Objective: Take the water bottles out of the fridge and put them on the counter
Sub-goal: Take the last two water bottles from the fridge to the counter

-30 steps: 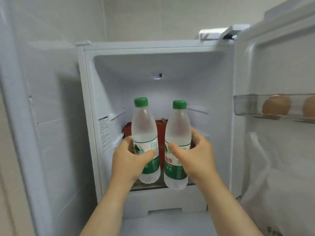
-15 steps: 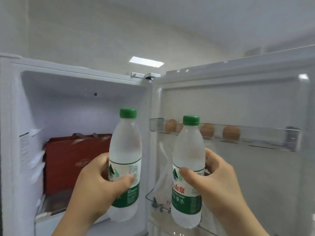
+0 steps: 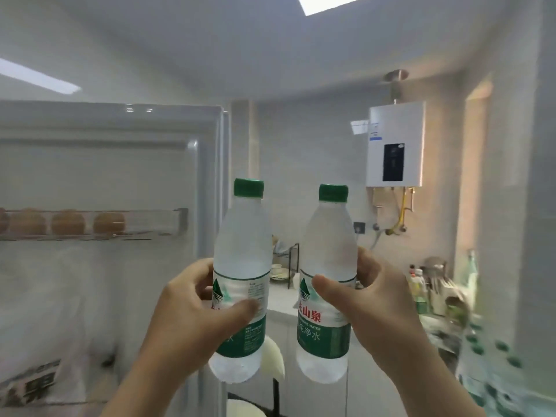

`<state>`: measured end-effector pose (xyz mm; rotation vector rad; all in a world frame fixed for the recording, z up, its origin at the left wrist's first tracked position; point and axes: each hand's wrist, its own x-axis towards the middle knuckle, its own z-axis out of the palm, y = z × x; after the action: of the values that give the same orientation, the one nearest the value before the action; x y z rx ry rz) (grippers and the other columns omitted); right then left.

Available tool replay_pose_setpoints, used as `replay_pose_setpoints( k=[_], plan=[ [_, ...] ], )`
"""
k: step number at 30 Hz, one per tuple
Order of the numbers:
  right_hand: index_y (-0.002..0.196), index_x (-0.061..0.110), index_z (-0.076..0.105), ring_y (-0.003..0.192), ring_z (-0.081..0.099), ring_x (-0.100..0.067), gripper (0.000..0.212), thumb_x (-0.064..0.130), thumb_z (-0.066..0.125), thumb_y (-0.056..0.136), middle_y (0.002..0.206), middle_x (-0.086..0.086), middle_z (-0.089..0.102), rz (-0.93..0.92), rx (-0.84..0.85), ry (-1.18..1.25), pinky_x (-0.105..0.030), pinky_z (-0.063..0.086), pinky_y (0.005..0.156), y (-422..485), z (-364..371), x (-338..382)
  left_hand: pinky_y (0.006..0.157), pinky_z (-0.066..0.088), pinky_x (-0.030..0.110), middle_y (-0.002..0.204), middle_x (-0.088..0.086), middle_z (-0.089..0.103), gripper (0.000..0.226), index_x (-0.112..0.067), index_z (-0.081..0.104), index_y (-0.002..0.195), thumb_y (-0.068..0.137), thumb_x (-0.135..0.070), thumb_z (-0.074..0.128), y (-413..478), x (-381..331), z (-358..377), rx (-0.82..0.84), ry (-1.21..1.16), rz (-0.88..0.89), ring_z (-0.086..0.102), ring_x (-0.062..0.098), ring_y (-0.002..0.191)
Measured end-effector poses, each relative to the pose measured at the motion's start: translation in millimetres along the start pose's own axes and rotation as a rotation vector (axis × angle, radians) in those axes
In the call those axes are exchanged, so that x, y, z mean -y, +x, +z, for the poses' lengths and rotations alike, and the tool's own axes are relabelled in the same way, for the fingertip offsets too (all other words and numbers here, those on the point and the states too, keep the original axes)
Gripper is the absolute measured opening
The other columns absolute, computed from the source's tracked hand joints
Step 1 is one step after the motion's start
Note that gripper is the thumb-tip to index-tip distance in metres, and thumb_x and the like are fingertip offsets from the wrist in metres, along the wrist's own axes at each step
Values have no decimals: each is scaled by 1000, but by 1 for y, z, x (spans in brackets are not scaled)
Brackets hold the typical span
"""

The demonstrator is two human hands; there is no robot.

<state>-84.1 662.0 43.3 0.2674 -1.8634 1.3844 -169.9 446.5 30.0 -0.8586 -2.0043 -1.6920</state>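
My left hand [image 3: 192,314] grips a clear water bottle [image 3: 242,254] with a green cap and green label, held upright in mid-air. My right hand [image 3: 373,302] grips a second, matching water bottle [image 3: 326,260], also upright, a little to the right of the first. Both bottles are outside the fridge, in front of the edge of the open fridge door [image 3: 120,176]. A white counter [image 3: 282,299] shows behind and between the bottles, farther into the kitchen. The fridge interior is out of view.
The door shelf [image 3: 177,221] holds several brown eggs. A dish rack [image 3: 285,260] stands on the counter. A water heater [image 3: 395,145] hangs on the wall. Bottles and utensils [image 3: 427,284] crowd the right side, where several blurred green-capped bottles [image 3: 496,356] stand. A white stool [image 3: 270,359] sits below.
Both hands have carried the bottles out of the fridge and to the right. The view has swung from the fridge interior past the open door toward the kitchen counter.
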Motion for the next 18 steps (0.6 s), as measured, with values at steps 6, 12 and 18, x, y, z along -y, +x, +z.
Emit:
replay_pose_setpoints(
  k=[6, 12, 18],
  plan=[
    [104, 36, 69, 84, 72, -1, 46, 34, 81, 60, 93, 18, 76, 75, -181, -167, -14, 55, 58, -22, -150, -14, 56, 53, 15, 86, -17, 76, 46, -38, 71, 89, 44, -44, 77, 3, -31, 162, 169, -196, 39, 71, 0, 79],
    [110, 28, 70, 87, 72, -9, 45, 23, 86, 68, 95, 8, 77, 122, -298, -309, -27, 58, 71, -42, -266, -28, 58, 56, 16, 86, -12, 78, 42, -28, 69, 93, 54, -24, 82, 4, -43, 293, 315, -297, 36, 74, 6, 77],
    [100, 27, 71, 81, 73, -9, 35, 22, 83, 67, 90, 9, 77, 180, -422, -386, -25, 59, 65, -54, -350, -70, 57, 54, 17, 84, -13, 77, 45, -28, 69, 96, 52, -23, 79, 10, -28, 412, 432, -336, -28, 73, 7, 77]
  ],
)
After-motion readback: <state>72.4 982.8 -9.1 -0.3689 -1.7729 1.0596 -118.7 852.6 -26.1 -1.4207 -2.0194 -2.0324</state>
